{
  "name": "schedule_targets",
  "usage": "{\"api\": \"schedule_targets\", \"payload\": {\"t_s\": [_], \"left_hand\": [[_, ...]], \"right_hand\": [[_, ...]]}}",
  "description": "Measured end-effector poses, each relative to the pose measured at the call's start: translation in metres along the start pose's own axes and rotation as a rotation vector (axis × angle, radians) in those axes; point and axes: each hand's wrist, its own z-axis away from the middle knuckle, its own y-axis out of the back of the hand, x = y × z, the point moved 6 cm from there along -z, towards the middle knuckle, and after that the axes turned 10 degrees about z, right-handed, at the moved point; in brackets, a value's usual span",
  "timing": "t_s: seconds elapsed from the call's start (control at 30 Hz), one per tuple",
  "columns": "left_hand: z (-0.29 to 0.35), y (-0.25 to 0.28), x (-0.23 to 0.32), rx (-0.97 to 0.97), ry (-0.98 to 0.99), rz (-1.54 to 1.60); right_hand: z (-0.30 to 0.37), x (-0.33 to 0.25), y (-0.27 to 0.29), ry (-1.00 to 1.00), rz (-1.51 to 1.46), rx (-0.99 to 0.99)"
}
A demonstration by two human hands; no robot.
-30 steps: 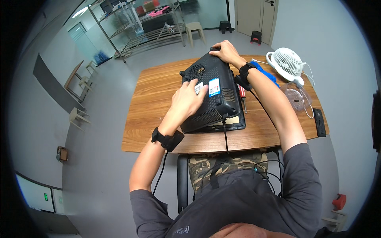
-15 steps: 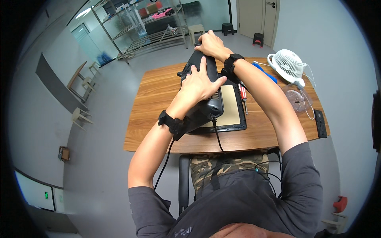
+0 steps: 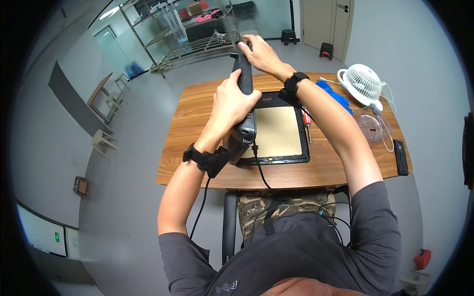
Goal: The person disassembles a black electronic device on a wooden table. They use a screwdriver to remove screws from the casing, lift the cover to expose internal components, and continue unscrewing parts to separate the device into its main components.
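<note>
A long black box-shaped appliance (image 3: 244,79) with a power cord (image 3: 258,163) stands on its narrow side, tilted slightly, on the wooden table. My left hand (image 3: 232,101) grips its near half, the thumb over the top edge and the fingers along the left side. At the far end my right hand (image 3: 260,53) holds the upper corner; part of its grip is hidden behind the appliance. Just right of the appliance lies a flat black frame panel (image 3: 284,159) with a beige inner sheet (image 3: 276,130). A red-and-white-handled screwdriver (image 3: 307,121) lies along the panel's right side.
To the right on the table (image 3: 192,128) are a blue cloth (image 3: 333,96), a white fan (image 3: 363,81), a clear plastic container (image 3: 368,123) and a black slim object (image 3: 401,158). Metal shelving (image 3: 182,37) stands beyond the table. Stools and a chair stand on the floor.
The appliance has turned more upright and shifted left, carried by both hands. More of the beige sheet and black frame panel shows beside it.
</note>
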Motion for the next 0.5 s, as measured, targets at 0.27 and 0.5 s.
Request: {"api": "schedule_targets", "payload": {"t_s": [0.27, 0.5], "left_hand": [[0.014, 0.037, -0.004, 0.058, -0.022, 0.109], [0.024, 0.051, -0.008, 0.095, -0.02, 0.154]], "right_hand": [[0.067, 0.07, -0.078, -0.196, 0.073, -0.325], [0.123, 0.029, -0.164, -0.275, 0.046, -0.598]]}}
